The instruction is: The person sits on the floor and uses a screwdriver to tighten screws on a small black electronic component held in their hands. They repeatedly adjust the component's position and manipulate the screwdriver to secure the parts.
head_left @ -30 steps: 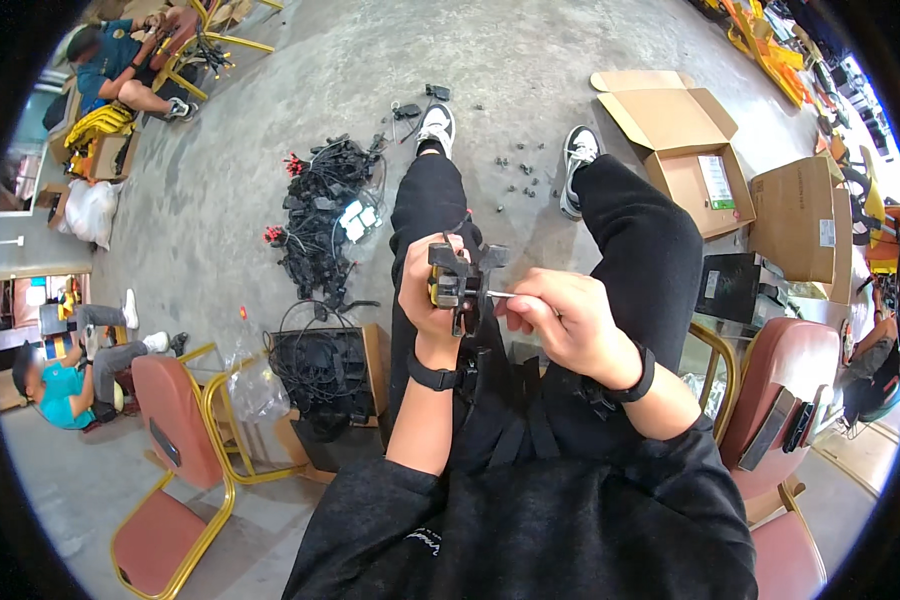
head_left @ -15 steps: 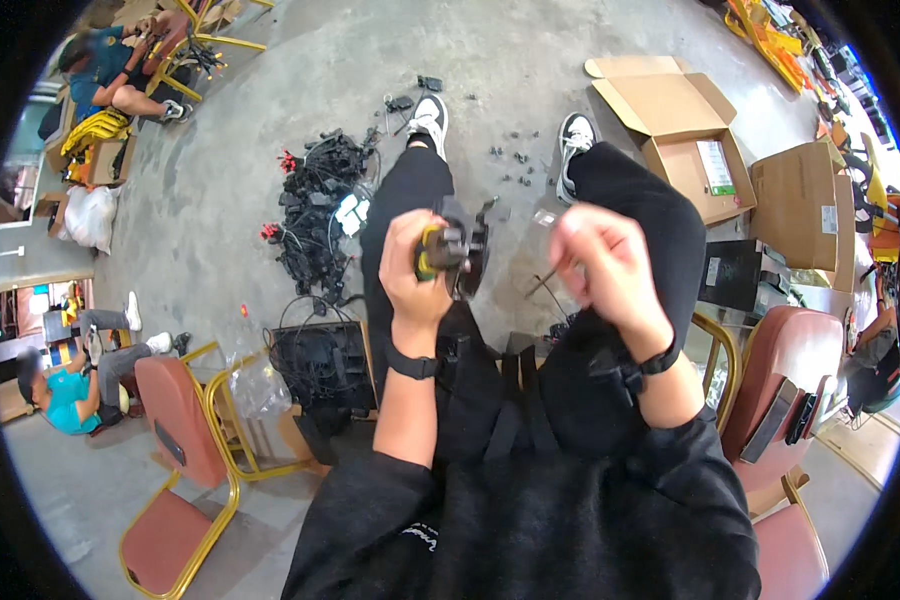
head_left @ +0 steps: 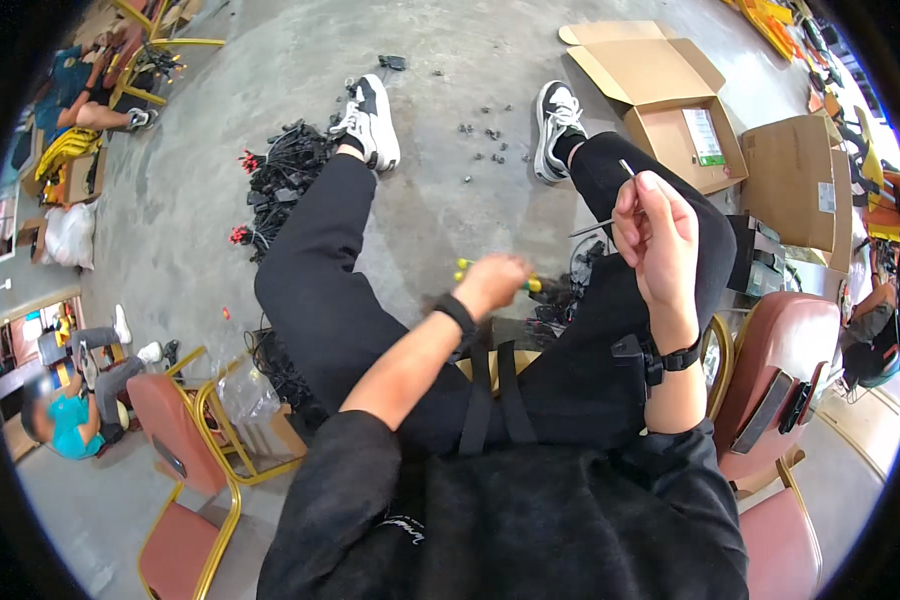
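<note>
Blurred by motion, my left hand (head_left: 493,279) grips a yellow-green handled tool (head_left: 535,285) between my thighs, low over a pile of black parts and cables (head_left: 575,298); whether anything else is in it, I cannot tell. Higher up, by my right knee, my right hand (head_left: 656,232) is closed on a thin grey metal rod (head_left: 590,229), with another thin metal tip (head_left: 625,166) poking up above the thumb. Whether these are one piece is unclear. Small black pieces (head_left: 490,133) lie scattered on the concrete floor between my shoes.
A black cable heap (head_left: 275,180) lies beyond my left leg. Open cardboard (head_left: 640,70) and upright boxes (head_left: 785,190) stand at right. Padded chairs (head_left: 170,420) (head_left: 770,370) flank me. People (head_left: 75,425) (head_left: 80,85) sit at left; another person (head_left: 875,300) is at far right.
My left hand has swung right and lower; the black part it held is no longer visible there. My right hand has risen with the rod. My left leg has shifted leftward.
</note>
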{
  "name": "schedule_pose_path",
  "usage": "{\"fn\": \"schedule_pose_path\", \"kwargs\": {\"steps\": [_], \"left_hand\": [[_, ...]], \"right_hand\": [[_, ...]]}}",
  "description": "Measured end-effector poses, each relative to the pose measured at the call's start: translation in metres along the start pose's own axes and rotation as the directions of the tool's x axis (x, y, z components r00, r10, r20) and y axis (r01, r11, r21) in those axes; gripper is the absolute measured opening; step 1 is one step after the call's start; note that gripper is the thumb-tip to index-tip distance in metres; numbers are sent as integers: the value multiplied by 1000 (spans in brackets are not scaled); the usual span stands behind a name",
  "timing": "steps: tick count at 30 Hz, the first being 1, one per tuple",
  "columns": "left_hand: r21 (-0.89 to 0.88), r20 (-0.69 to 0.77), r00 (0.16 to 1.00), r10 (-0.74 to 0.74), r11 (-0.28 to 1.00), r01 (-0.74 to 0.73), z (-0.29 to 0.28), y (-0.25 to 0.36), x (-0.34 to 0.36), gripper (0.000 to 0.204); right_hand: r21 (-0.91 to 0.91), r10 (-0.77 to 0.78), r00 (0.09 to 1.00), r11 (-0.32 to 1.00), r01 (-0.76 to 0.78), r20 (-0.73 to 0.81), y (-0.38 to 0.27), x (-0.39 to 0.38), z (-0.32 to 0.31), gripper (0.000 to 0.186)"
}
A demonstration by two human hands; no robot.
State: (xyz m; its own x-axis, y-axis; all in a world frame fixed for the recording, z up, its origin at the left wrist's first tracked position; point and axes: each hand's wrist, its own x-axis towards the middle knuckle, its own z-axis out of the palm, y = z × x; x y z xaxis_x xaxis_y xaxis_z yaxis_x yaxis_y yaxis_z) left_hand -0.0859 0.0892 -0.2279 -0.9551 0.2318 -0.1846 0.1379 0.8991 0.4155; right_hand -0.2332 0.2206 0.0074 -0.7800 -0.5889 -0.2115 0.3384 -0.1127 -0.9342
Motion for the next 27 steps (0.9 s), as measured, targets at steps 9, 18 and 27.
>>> {"fn": "schedule_pose_path", "kwargs": {"steps": [9,18,27], "left_hand": [[333,280,958,-63,942,-35,117,96,35,29],[16,221,875,-432,898,439,-15,-20,9,25],[72,-171,714,-679,714,696,-298,-111,-55,25]], "right_hand": [[-230,86,994,971,-68,71,0,1,4,29],[-231,3,987,972,34,159,2,11,10,21],[-43,-4,987,999,11,159,3,5,52,19]]}}
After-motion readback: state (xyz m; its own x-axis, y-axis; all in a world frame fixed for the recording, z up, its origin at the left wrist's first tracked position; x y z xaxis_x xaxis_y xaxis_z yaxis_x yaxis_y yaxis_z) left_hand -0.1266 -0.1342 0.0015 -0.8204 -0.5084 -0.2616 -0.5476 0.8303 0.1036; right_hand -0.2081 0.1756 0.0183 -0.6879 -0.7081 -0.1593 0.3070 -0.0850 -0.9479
